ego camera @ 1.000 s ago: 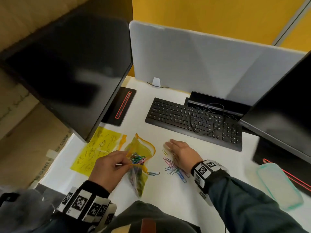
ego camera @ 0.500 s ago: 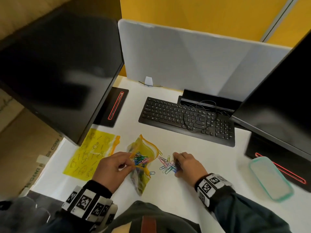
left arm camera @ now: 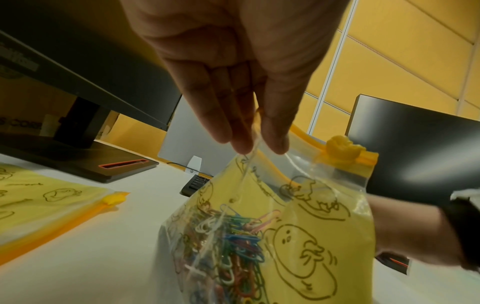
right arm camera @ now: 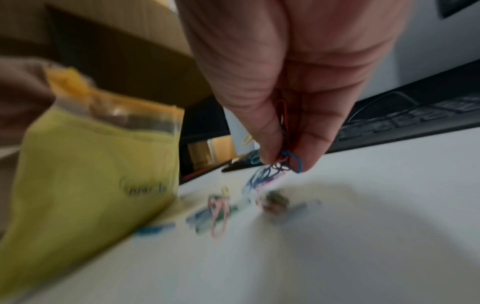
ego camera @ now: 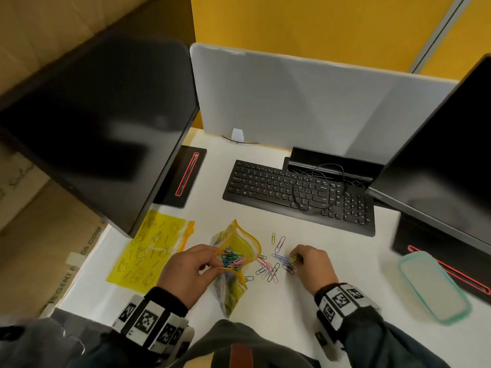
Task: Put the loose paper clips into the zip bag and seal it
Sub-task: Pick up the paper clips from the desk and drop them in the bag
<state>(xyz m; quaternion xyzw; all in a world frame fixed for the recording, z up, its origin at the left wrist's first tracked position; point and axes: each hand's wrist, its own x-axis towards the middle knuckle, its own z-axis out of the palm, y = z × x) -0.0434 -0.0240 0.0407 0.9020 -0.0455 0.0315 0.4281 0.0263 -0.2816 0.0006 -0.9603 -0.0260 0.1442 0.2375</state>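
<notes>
So your left hand (ego camera: pixel 191 269) has the zip bag (ego camera: pixel 233 264) pinched by the near edge of its mouth, thumb on one side and fingers (left arm camera: pixel 223 115) on the other. You can see that clearly in the left wrist view. The bag sits upright-ish on the bench (ego camera: pixel 292 328) with its mouth gaping open toward the right, and there's already a decent tangle of coloured clips (left arm camera: pixel 233 242) inside it. Its yellow slider (left arm camera: pixel 342 149) is parked at the far end of the zip track.

Your right hand (ego camera: pixel 310 266) is just to the right of the bag, not touching it, with the fingertips bunched together on a few clips (right arm camera: pixel 283 160). The right wrist view is blurry, but you can make out a blue one and a red one squeezed between thumb and fingers, just above the bench.

The loose paper clips (ego camera: pixel 268 269) lie scattered on the bench in the gap between your two hands, mostly pink, green and blue, right beside the bag's mouth. Two more, a pink and a green one (ego camera: pixel 277 241), sit a little further back toward the keyboard (ego camera: pixel 297 195).

Off to the left there's a second yellow bag (ego camera: pixel 148 251) lying flat, partly under the left monitor (ego camera: pixel 101 123). A teal-rimmed lid (ego camera: pixel 433 285) sits well off to the right.
</notes>
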